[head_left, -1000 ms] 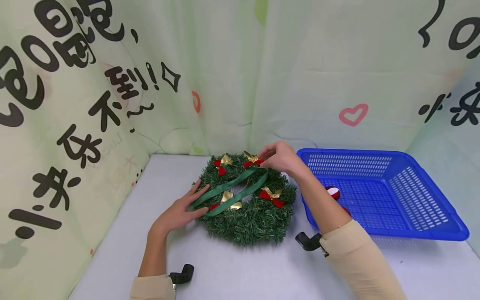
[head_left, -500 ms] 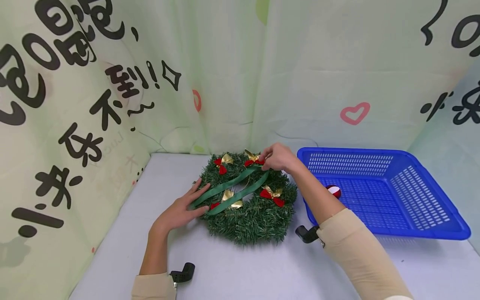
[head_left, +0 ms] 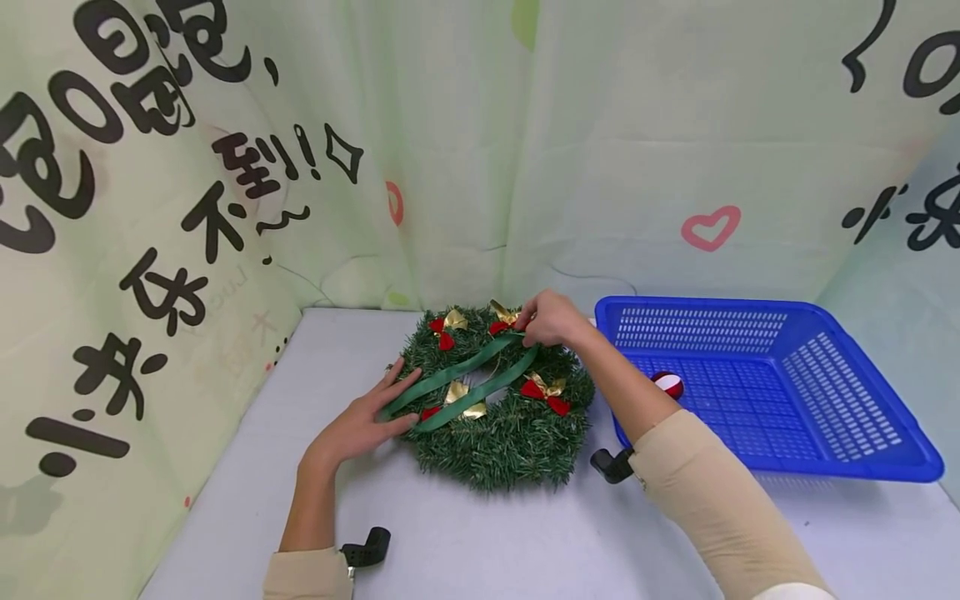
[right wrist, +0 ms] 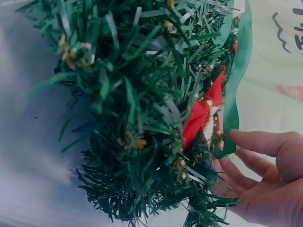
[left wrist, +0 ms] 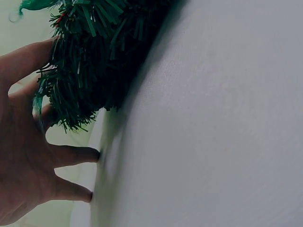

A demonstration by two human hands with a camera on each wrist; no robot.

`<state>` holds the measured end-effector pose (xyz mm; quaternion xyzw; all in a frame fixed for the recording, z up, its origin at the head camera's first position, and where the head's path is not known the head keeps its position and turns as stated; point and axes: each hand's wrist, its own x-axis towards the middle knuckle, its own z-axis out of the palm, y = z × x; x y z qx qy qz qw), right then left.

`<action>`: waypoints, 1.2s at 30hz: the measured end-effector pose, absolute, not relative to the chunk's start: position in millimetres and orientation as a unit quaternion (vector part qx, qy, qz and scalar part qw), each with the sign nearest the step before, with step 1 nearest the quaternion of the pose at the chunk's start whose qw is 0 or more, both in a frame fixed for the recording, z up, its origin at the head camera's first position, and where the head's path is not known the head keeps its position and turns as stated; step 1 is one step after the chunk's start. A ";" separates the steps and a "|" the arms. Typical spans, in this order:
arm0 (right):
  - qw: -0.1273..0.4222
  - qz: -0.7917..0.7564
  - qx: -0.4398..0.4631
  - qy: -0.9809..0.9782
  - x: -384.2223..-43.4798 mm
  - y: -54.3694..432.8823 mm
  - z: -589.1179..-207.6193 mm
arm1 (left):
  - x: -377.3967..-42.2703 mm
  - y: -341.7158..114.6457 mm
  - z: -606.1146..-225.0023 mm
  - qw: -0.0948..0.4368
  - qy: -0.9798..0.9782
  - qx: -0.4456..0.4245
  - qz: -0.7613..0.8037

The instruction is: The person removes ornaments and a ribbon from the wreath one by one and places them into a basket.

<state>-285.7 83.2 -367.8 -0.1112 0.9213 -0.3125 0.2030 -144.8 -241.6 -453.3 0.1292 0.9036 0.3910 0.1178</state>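
Observation:
A green wreath lies on the table, with several red-and-gold bows fixed among its needles. A long green ribbon loops across its top in two strands. At the wreath's left edge my left hand rests with spread, straight fingers over the ribbon's left end; in the left wrist view, two of its fingertips reach the table beside the needles. At the far right side, my right hand pinches the ribbon's other end beside a bow. The right wrist view shows the thumb against the ribbon, other fingers partly hidden behind it.
A blue plastic basket stands right of the wreath, behind my right forearm. Inside is a red-and-white ball. A printed curtain hangs along the table's back and sides.
My right hand has shifted slightly toward me, its fingers drawn closer onto the ribbon. The left hand and the wreath have stayed in place.

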 end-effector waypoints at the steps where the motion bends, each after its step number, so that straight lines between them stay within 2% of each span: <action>1: 0.202 -0.310 -0.112 0.922 -286.2 82.7 -368.8 | -144.8 -241.5 -453.6 0.117 0.904 0.129 0.391; 14: 0.199 -0.316 -0.120 0.920 -287.4 80.7 -373.8 | -143.5 -240.7 -453.8 0.114 0.904 0.130 0.390; 24: 0.214 -0.391 -0.101 0.889 -285.4 82.1 -370.3 | -145.2 -240.7 -453.6 0.115 0.905 0.130 0.389; 36: 0.213 -0.466 -0.132 0.848 -280.0 94.1 -368.4 | -144.3 -240.5 -453.2 0.115 0.904 0.130 0.392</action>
